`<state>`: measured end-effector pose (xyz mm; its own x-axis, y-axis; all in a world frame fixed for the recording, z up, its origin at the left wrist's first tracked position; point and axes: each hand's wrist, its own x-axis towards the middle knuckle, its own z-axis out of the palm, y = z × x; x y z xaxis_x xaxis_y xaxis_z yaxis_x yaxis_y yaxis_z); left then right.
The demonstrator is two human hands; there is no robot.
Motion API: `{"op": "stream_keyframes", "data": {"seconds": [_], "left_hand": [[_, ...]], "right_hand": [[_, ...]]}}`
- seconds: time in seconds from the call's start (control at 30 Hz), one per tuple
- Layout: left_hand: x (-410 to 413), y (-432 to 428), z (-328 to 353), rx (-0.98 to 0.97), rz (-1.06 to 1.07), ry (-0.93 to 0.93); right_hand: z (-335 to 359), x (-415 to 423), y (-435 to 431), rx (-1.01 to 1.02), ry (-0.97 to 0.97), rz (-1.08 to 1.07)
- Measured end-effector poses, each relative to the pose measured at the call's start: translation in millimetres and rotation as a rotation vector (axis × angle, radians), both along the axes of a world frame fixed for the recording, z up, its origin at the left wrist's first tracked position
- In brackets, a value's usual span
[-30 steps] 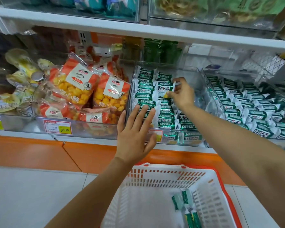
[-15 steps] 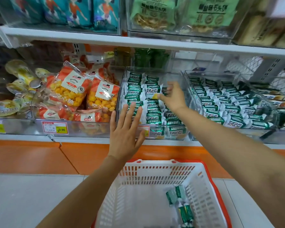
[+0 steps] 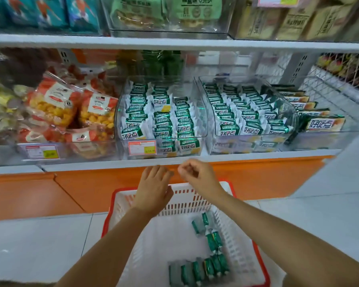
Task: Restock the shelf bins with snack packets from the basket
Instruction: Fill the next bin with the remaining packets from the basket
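- Above the far rim of the basket, the left hand is held flat, fingers straight and together, gripping nothing
- Just right of it, the right hand is blurred; its fingers are curled in and nothing shows in them
- Both hands are below the shelf edge, clear of the bins
- The basket is white with a red rim and stands on the floor near the person; green-and-white snack packets lie along its right side and near end
- The middle clear bin holds three rows of the same packets, printed 好吃点 in green on white
- An orange-edged price tag is on its front, its figures too blurred to read
- The bin to the right is packed with more 好吃点 packets
- Further right, dark boxes carry the same 好吃点 name
- To the left, orange bags of yellow puffs bear white labels that cannot be read
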<state>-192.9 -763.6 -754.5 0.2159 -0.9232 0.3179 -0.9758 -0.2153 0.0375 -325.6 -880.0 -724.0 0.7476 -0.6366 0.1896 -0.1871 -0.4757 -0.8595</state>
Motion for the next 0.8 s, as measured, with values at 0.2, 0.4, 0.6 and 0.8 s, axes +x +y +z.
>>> {"op": "stream_keyframes", "data": {"seconds": [0.2,0.4,0.6,0.8], "left_hand": [[3,-12,-38,0.387,0.096,0.082],[7,-16,-92,0.337,0.129,0.136],[12,-13,-133,0.206,0.101,0.102],[14,-11,-149,0.113,0.095,0.048]], "right_hand": [[-94,-31,-27,0.076,0.282,-0.140],[-179,-46,-46,0.128,0.547,-0.281],[-243,-48,-37,0.176,0.654,-0.347],[-271,-40,-32,0.259,0.765,-0.439]]}}
